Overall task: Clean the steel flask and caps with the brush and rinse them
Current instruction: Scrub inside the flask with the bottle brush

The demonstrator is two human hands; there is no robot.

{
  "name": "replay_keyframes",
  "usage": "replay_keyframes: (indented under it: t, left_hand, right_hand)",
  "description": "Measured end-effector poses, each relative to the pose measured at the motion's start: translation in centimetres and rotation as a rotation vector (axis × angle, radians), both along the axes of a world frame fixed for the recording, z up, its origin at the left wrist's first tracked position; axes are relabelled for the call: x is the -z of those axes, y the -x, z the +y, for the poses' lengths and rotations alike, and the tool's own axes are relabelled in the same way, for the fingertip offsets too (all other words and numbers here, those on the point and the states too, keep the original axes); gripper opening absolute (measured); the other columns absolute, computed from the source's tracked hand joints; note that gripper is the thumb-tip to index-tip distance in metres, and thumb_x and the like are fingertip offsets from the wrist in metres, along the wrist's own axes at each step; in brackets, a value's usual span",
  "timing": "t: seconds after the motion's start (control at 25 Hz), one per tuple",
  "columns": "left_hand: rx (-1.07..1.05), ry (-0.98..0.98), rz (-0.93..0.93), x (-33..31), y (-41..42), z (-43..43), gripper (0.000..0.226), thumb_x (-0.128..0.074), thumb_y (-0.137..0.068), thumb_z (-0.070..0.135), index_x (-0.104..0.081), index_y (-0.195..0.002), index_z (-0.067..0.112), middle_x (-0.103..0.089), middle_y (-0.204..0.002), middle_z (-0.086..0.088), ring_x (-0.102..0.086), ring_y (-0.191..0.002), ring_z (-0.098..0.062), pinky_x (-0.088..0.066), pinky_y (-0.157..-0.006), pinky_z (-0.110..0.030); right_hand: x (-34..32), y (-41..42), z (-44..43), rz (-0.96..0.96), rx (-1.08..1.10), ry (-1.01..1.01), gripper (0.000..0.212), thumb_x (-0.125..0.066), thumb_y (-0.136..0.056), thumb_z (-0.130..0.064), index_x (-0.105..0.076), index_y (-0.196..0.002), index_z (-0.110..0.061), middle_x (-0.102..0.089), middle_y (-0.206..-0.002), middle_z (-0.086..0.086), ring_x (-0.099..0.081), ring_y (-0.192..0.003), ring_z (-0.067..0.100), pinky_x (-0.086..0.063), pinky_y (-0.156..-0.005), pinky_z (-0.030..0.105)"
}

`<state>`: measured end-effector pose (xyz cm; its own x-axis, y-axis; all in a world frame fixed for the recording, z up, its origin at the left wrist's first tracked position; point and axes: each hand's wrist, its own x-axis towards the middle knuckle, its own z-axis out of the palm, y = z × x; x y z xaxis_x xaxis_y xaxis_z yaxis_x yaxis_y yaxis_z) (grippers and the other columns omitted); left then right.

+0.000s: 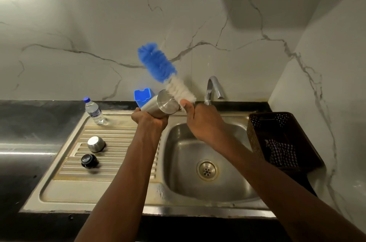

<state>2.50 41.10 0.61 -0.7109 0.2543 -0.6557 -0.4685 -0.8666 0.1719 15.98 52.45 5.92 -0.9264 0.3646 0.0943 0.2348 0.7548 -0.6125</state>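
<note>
My left hand (149,121) grips the steel flask (161,106), held tilted above the sink's left rim with its flat base turned toward me. My right hand (200,121) holds the bottle brush (164,72) by its handle. The brush's blue and white bristles point up and to the left, outside the flask, and the white part touches the flask's base. On the ribbed drainboard lie a steel cap (96,143) and a black cap (89,161), apart from both hands.
A steel sink basin (227,188) with a drain lies below my right arm, the tap (213,89) behind it. A small water bottle (94,111) and blue holder (143,96) stand at the back. A dark basket (257,138) holding a checked cloth sits right.
</note>
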Motion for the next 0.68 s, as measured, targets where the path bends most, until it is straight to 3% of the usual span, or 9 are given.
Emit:
replay_keyframes:
  t: [0.12, 0.2, 0.36, 0.48, 0.6, 0.68]
  left_hand:
    - [-0.018, -0.014, 0.047, -0.1, 0.3, -0.3, 0.050, -0.044, -0.096, 0.043, -0.068, -0.126, 0.012, -0.076, -0.112, -0.012, -0.074, -0.100, -0.033, -0.062, -0.083, -0.047]
    - [-0.015, -0.017, 0.079, 0.0, 0.3, -0.5, 0.051, -0.041, -0.098, 0.046, -0.068, -0.124, 0.012, -0.075, -0.106, -0.014, -0.073, -0.097, -0.034, -0.062, -0.080, -0.048]
    - [0.006, -0.001, 0.011, 0.2, 0.2, -0.2, 0.048, -0.049, -0.093, 0.044, -0.067, -0.124, 0.012, -0.076, -0.106, -0.017, -0.073, -0.098, -0.040, -0.062, -0.064, -0.053]
    - [0.024, 0.033, 0.080, 0.5, 0.7, -0.4, 0.054, -0.045, -0.096, 0.048, -0.065, -0.132, 0.013, -0.075, -0.120, -0.016, -0.072, -0.109, -0.037, -0.061, -0.085, -0.050]
    - [0.014, 0.081, 0.095, 1.5, 1.0, -0.9, 0.057, -0.051, -0.093, 0.054, -0.065, -0.133, 0.015, -0.076, -0.118, -0.014, -0.074, -0.105, -0.038, -0.060, -0.088, -0.053]
    - [0.041, 0.176, 0.275, 1.8, 0.6, -1.4, 0.063, -0.049, -0.096, 0.061, -0.062, -0.137, 0.015, -0.076, -0.115, -0.012, -0.074, -0.103, -0.035, -0.059, -0.093, -0.052]
  right_hand:
    - [0.9, -1.4, -1.9, -0.034, -0.148, -0.147, 0.067, -0.020, -0.105, -0.062, -0.068, -0.091, -0.017, -0.053, -0.069, -0.003, -0.056, -0.069, 0.017, -0.043, -0.071, 0.030]
    - [1.5, -2.6, -1.7, -0.097, -0.152, -0.129, 0.067, -0.020, -0.104, -0.063, -0.065, -0.087, -0.016, -0.056, -0.067, -0.003, -0.058, -0.066, 0.013, -0.046, -0.071, 0.030]
    - [0.2, 0.1, -0.2, 0.029, -0.020, 0.004, 0.068, -0.024, -0.103, -0.064, -0.069, -0.097, -0.014, -0.061, -0.076, -0.001, -0.069, -0.083, 0.026, -0.052, -0.074, 0.035]
    - [0.8, -1.9, -2.2, -0.025, -0.137, -0.120, 0.070, -0.020, -0.105, -0.064, -0.070, -0.092, -0.016, -0.061, -0.076, 0.001, -0.064, -0.076, 0.023, -0.049, -0.073, 0.034]
    - [1.0, -2.0, -0.1, -0.111, -0.041, -0.064, 0.069, -0.022, -0.105, -0.062, -0.069, -0.092, -0.013, -0.064, -0.078, 0.007, -0.065, -0.077, 0.025, -0.045, -0.068, 0.031]
    - [0.8, -1.5, 0.7, -0.131, -0.023, -0.022, 0.072, -0.023, -0.104, -0.063, -0.067, -0.091, -0.007, -0.064, -0.077, 0.009, -0.066, -0.075, 0.024, -0.049, -0.065, 0.032]
